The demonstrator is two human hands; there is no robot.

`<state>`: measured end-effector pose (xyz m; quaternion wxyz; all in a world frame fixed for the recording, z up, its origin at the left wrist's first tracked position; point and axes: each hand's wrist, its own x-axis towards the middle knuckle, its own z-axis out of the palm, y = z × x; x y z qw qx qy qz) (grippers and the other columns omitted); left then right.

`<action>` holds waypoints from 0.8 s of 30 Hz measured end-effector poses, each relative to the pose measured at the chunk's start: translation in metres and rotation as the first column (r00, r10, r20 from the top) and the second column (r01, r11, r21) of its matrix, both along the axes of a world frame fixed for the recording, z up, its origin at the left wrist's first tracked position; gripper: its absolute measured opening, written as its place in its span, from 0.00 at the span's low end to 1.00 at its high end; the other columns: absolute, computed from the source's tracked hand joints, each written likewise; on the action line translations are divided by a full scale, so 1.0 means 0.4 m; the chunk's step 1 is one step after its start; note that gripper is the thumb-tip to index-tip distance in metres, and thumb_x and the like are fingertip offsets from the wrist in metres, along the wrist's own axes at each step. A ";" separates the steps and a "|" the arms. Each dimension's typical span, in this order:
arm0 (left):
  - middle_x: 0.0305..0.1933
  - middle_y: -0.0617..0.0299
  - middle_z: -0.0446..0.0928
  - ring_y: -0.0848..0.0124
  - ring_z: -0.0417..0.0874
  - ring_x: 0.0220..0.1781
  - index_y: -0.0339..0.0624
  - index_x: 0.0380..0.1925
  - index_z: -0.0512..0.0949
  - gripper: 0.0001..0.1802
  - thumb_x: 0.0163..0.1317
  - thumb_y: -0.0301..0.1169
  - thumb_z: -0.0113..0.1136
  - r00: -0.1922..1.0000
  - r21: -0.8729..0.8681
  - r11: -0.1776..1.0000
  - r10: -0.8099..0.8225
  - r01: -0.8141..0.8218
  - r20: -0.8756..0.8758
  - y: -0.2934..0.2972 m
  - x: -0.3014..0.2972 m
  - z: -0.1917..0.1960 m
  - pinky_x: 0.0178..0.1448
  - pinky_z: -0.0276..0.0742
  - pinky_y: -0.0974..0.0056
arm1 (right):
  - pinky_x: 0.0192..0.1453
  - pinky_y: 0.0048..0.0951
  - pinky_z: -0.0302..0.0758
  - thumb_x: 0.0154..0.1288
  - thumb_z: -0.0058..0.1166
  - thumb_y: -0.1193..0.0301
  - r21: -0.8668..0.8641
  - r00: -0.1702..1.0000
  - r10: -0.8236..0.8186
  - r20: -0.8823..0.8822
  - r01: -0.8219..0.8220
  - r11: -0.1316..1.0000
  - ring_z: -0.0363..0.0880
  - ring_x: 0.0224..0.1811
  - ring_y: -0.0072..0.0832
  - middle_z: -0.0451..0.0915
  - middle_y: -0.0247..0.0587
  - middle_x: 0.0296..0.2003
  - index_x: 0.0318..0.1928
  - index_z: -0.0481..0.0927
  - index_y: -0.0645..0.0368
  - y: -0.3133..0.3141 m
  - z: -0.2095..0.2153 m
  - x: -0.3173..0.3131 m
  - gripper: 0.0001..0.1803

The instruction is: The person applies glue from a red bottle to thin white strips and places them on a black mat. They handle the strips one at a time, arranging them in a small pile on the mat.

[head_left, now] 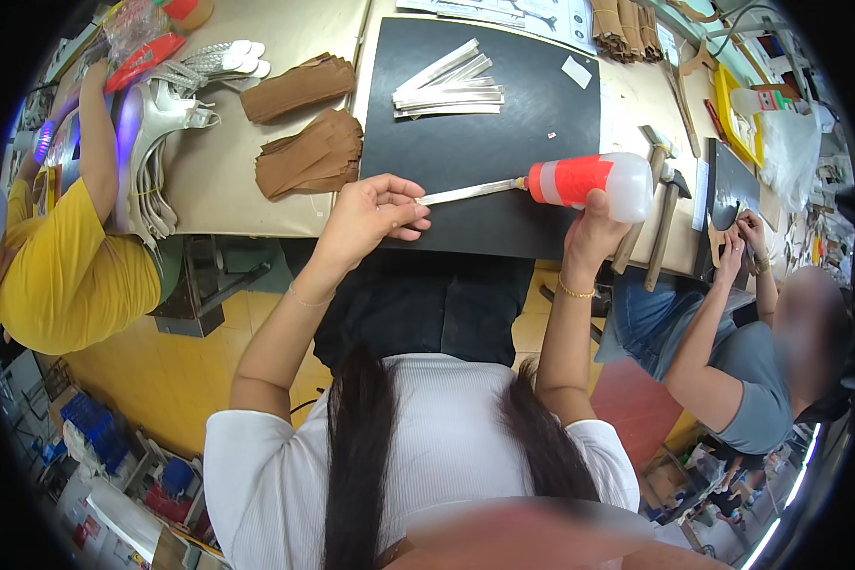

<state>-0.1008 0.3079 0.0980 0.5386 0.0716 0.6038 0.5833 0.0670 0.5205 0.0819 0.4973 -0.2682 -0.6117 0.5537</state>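
Observation:
My left hand (366,218) pinches one end of a narrow whitish strip (470,193) between thumb and fingers, above the near part of a black mat (489,228). My right hand (591,228) grips a translucent squeeze bottle (627,185) wrapped with a red band. The bottle lies on its side in the grip, its thin nozzle pointing left and meeting the far end of the strip. Whether anything comes out of the nozzle is too small to tell. Farther back on the mat rests a loose pile of similar whitish strips (451,85).
Two bundles of brown strips, an upper one (299,87) and a lower one (315,157), lie left of the mat. Hammers (670,218) and a yellow tray (734,119) are to the right. Co-workers sit on both sides, one in a yellow shirt (81,271).

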 end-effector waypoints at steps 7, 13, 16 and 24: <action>0.35 0.54 0.80 0.69 0.84 0.36 0.29 0.41 0.74 0.12 0.58 0.23 0.61 1.000 0.018 1.000 0.012 -0.012 -0.013 0.003 -0.005 -0.018 0.38 0.82 0.72 | 0.48 0.28 0.75 0.51 0.67 0.53 -0.041 0.999 0.045 0.014 -0.044 0.998 0.76 0.43 0.27 0.75 0.39 0.42 0.52 0.68 0.66 -0.004 -0.010 -0.022 0.37; 0.35 0.54 0.80 0.70 0.84 0.37 0.29 0.41 0.74 0.12 0.58 0.22 0.60 1.000 0.000 1.000 0.024 -0.024 -0.020 0.002 0.001 -0.025 0.39 0.82 0.72 | 0.49 0.30 0.75 0.50 0.68 0.52 -0.112 0.996 0.094 0.009 -0.092 0.989 0.76 0.44 0.27 0.75 0.39 0.42 0.51 0.68 0.64 -0.046 -0.019 -0.041 0.37; 0.35 0.54 0.79 0.70 0.84 0.37 0.30 0.42 0.73 0.13 0.58 0.21 0.60 0.999 0.017 0.999 0.036 -0.036 -0.026 0.003 0.005 -0.025 0.39 0.82 0.73 | 0.48 0.27 0.73 0.47 0.72 0.58 -0.185 0.991 0.116 -0.062 -0.126 0.975 0.75 0.41 0.24 0.77 0.37 0.40 0.48 0.72 0.65 -0.067 -0.025 -0.059 0.33; 0.34 0.55 0.78 0.70 0.84 0.37 0.32 0.47 0.67 0.18 0.58 0.18 0.58 0.993 0.024 0.999 0.051 -0.049 -0.108 0.005 0.019 -0.021 0.39 0.81 0.73 | 0.49 0.26 0.72 0.47 0.71 0.56 -0.256 0.979 0.188 -0.077 -0.202 0.945 0.75 0.42 0.24 0.77 0.36 0.40 0.48 0.72 0.65 -0.117 -0.031 -0.098 0.34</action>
